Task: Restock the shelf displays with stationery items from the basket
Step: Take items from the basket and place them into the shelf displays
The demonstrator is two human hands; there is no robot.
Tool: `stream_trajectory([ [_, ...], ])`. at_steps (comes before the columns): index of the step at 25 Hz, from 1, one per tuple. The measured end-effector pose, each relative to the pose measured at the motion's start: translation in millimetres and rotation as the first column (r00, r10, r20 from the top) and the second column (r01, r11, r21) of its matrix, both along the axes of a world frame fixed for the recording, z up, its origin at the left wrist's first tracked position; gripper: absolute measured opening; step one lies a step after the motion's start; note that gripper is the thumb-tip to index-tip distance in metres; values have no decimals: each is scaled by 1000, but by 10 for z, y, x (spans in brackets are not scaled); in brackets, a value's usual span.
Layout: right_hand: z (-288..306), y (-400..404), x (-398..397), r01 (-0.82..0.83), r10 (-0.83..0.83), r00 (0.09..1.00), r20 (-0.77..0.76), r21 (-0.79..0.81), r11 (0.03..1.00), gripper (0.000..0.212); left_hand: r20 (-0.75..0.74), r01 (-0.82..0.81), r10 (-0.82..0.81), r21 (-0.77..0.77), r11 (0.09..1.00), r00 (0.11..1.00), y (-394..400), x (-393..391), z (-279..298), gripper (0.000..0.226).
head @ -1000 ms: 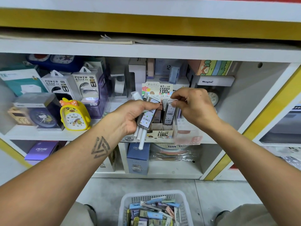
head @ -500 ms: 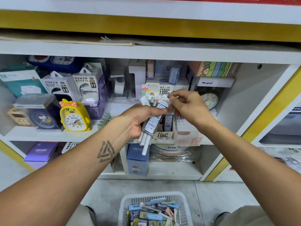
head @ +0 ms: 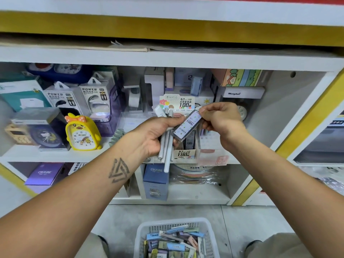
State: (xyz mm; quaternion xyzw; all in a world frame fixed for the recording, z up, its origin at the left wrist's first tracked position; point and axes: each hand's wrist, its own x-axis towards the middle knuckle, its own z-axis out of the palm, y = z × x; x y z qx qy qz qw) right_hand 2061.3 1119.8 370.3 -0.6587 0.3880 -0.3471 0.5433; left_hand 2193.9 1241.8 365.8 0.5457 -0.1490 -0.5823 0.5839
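- Right hand (head: 220, 121) pinches the top end of one lead refill case (head: 187, 125) between thumb and curled fingers; case tilted, its lower end at 7 o'clock from the pinch.
- Left hand (head: 158, 135) is wrapped around a bundle of cases (head: 166, 146), ends sticking out at 12 and 6 o'clock of the fist; thumb lies against the single case.
- Looks like the single case is being drawn off the bundle. To do it well: loosen the left thumb first, so the rest don't slide out with it.
- Display box (head: 185, 152) sits on the shelf (head: 55, 155) at 6 o'clock of the right hand, just behind both hands, with cases standing inside.
- Best to turn the case upright before lowering it, label facing front like the ones already there, into a free gap; gaps are hard to see from here.
- Risk: the loose lower ends of the bundle could knock the box front when the hands drop.
- Basket (head: 174, 223) on the floor at 6 o'clock, well below, holds many more cases, so the job seems far from done.
- Yellow clock (head: 81, 133) at 9 o'clock, well apart.
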Motion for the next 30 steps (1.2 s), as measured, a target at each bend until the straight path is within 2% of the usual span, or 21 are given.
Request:
stream_trajectory([
  [3,20,-117,-41,85,-85,996,3,-95,992,17,8,-28,28,50,998,1000,22,64,-25,17],
  [4,18,-141,-50,43,-51,998,-39,-175,984,18,20,-43,42,59,997,999,32,91,-33,17],
  [6,-38,-142,-46,-128,50,974,-220,-356,926,14,23,-53,52,55,997,998,54,126,-33,17],
  [8,-128,-82,-54,-325,105,904,-414,-506,799,5,26,-33,32,33,999,999,65,137,-27,17],
  [11,-213,-28,-93,-507,12,793,-609,-649,566,7,36,16,-15,-11,1000,999,66,122,-17,19],
  [13,-200,-21,-96,-499,-77,790,-608,-711,496,14,49,61,-60,-17,998,997,51,86,-11,17],
  [14,-174,-11,-85,-447,-75,826,-558,-730,517,16,62,89,-88,-13,996,994,43,63,-9,15],
  [15,-130,10,-65,-365,-36,880,-474,-722,588,16,80,121,-120,-10,993,990,36,40,-9,14],
  [17,-22,90,-3,-227,95,963,-251,-570,790,14,130,193,-190,-6,981,973,23,-2,-14,16],
  [19,70,175,52,-244,217,970,-113,-379,893,14,182,242,-237,-2,970,954,11,-44,-24,17],
  [21,104,243,91,-321,301,947,-112,-280,905,14,221,262,-257,6,965,941,-1,-87,-30,15],
  [23,105,286,107,-332,319,943,-95,-204,921,14,247,271,-269,24,962,931,-15,-116,-39,14],
  [26,115,251,133,-287,286,957,53,32,957,16,258,307,-302,21,952,918,-9,-117,-35,18],
  [28,132,209,147,-275,240,954,179,204,940,9,270,353,-343,13,936,900,13,-108,-31,20],
  [30,149,161,161,-253,178,948,263,288,923,5,257,337,-331,24,941,908,40,-86,-35,17],
])
